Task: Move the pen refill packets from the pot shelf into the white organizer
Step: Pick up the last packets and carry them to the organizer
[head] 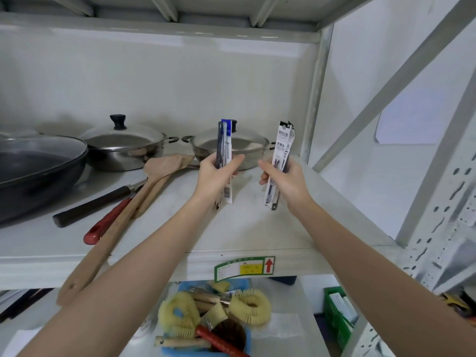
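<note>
Refill packets (223, 150) upright, fingers (233, 163) wrapped around

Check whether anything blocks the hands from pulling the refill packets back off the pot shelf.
Nothing visible does. The left hand and right hand each already grip upright refill packets above the shelf, in front of the pots. The white organizer is out of view.

left hand (215, 176) raised, right hand (286, 182) gripping

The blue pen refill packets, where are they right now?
In the head view, the blue pen refill packets stand upright in the left hand, above the shelf and in front of the right-hand steel pot.
</note>
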